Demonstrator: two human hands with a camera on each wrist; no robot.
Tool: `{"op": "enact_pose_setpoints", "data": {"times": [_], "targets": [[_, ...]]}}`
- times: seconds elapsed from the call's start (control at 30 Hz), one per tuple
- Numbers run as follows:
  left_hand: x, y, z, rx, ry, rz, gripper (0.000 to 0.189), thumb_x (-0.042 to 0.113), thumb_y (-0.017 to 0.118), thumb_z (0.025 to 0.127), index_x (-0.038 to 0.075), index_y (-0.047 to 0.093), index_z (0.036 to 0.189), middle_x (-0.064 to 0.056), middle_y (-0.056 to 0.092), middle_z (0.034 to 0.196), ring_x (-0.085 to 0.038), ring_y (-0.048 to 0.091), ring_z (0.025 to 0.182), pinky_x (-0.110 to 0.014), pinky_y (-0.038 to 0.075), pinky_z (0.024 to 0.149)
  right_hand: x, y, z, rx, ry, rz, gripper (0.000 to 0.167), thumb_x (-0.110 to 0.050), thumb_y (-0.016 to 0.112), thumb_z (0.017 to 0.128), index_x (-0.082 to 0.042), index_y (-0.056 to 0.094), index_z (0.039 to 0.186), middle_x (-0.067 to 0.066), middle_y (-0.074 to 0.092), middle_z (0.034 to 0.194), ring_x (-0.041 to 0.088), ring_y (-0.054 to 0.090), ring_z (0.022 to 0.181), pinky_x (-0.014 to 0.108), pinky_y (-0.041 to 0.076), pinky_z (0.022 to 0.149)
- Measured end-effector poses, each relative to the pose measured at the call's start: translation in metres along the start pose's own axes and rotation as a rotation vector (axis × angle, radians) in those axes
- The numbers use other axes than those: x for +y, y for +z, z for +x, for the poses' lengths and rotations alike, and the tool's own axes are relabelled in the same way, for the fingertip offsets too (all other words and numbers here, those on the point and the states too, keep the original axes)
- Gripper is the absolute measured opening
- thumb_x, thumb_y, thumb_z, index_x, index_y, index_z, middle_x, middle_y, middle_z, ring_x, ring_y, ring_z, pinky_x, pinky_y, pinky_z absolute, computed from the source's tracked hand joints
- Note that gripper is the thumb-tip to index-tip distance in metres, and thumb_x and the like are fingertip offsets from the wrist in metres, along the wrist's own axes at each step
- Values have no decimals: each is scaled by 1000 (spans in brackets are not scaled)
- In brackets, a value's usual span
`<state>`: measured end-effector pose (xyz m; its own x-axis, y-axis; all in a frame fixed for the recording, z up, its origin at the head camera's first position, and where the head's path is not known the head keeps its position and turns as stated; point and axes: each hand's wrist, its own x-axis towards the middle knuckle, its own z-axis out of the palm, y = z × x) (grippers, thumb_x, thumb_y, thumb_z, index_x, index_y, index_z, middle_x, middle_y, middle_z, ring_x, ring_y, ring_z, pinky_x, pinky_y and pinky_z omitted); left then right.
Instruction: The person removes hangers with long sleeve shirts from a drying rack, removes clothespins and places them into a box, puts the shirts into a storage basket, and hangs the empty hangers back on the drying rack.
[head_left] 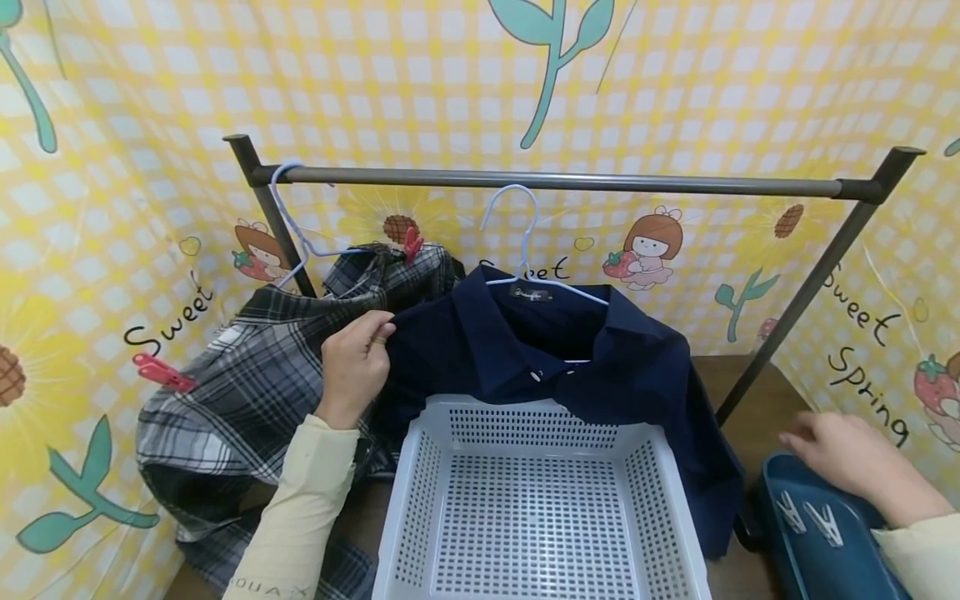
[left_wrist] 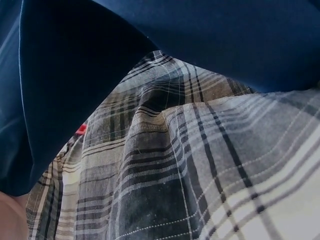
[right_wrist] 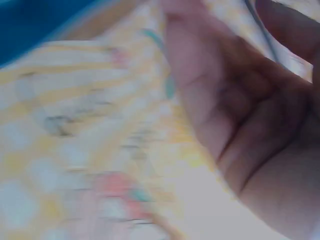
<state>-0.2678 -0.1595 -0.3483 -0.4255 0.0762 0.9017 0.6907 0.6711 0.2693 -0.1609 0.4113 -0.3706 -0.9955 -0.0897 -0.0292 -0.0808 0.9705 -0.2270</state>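
Observation:
My left hand [head_left: 356, 367] pinches the shoulder of a navy collared shirt [head_left: 427, 350] at its left side. A pale blue hanger [head_left: 528, 242] sits inside the shirt's collar, its hook right at the lower edge of the rod. In the left wrist view, navy cloth [left_wrist: 240, 40] drapes over a grey plaid shirt [left_wrist: 150, 175]. Over at the far right, my right hand [head_left: 847, 450] is above a dark blue bin [head_left: 825, 567] with white clothespins [head_left: 822, 523] on it. The right wrist view shows a blurred palm [right_wrist: 250, 110] with loosely bent fingers and nothing visible in them.
A white perforated basket [head_left: 431, 500] stands in front, overlapping the navy shirt's lower part. The dark metal rod [head_left: 637, 183] spans the back. At left, another pale blue hanger [head_left: 288, 212] hooks over it with the plaid shirt, which bears red clothespins [head_left: 165, 372].

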Motion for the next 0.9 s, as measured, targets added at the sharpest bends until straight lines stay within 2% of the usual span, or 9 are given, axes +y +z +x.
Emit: {"op": "enact_pose_setpoints", "data": {"times": [0.13, 0.2, 0.3, 0.37, 0.43, 0.57, 0.67, 0.77, 0.9], "targets": [[1, 0, 1, 0, 10, 1, 6, -3, 66, 94, -4, 71, 91, -17, 71, 87, -32, 68, 76, -48, 54, 71, -59, -21, 2, 302, -196, 178, 27, -19, 59, 104, -1, 65, 124, 16, 70, 104, 29, 66, 86, 34, 50, 67], [1, 1, 2, 8, 10, -7, 6, -4, 65, 94, -4, 70, 91, -16, 71, 87, -32, 68, 76, -47, 54, 71, -85, -29, 7, 372, -247, 275, 37, -20, 55, 106, -3, 56, 139, 21, 65, 122, 36, 65, 101, 37, 51, 76], [1, 2, 2, 11, 17, -15, 6, -4, 65, 94, -3, 70, 91, -16, 71, 87, -32, 68, 76, -47, 53, 71, -113, -33, 20, 394, -302, 362, 46, -21, 50, 108, -5, 43, 151, 26, 54, 138, 44, 58, 116, 50, 48, 90], [2, 3, 2, 10, 20, -25, 5, -4, 65, 94, -3, 70, 91, -16, 71, 88, -32, 68, 77, -47, 53, 72, -125, -32, 30, 411, -326, 373, 41, -19, 49, 108, -6, 47, 148, 24, 56, 135, 43, 58, 116, 60, 45, 91], [3, 4, 3, -6, 19, -27, 6, -3, 65, 94, -3, 70, 92, -16, 71, 88, -31, 68, 77, -46, 53, 72, -130, -28, 39, 482, -359, 343, 30, -12, 52, 106, -4, 59, 134, 21, 64, 120, 38, 62, 100, 58, 48, 85], [7, 4, 9, -92, -11, -44, 7, -1, 63, 97, -2, 70, 93, -15, 69, 87, -28, 64, 74, -43, 52, 72, -133, -22, 53, 730, -447, 238, 10, 6, 65, 93, -1, 67, 100, 13, 67, 83, 26, 58, 65, 48, 48, 62], [11, 5, 16, -155, -33, -62, 8, -2, 61, 98, -1, 69, 95, -14, 68, 88, -27, 61, 74, -43, 52, 72, -136, -21, 59, 874, -484, 198, 10, 9, 69, 88, 0, 67, 92, 13, 67, 76, 26, 57, 58, 45, 47, 57], [18, 9, 22, -196, -16, -65, 9, -2, 60, 98, -2, 69, 97, -13, 69, 91, -27, 64, 77, -44, 52, 75, -141, -23, 64, 935, -508, 173, 7, 7, 69, 89, 0, 67, 89, 15, 67, 76, 28, 59, 57, 45, 47, 55], [30, 18, 28, -221, 7, -98, 9, -5, 60, 97, -2, 67, 93, -13, 67, 84, -27, 62, 72, -43, 51, 70, -151, -23, 69, 933, -567, 136, 7, 5, 68, 90, -1, 66, 87, 15, 67, 76, 29, 60, 57, 46, 50, 54]]}}
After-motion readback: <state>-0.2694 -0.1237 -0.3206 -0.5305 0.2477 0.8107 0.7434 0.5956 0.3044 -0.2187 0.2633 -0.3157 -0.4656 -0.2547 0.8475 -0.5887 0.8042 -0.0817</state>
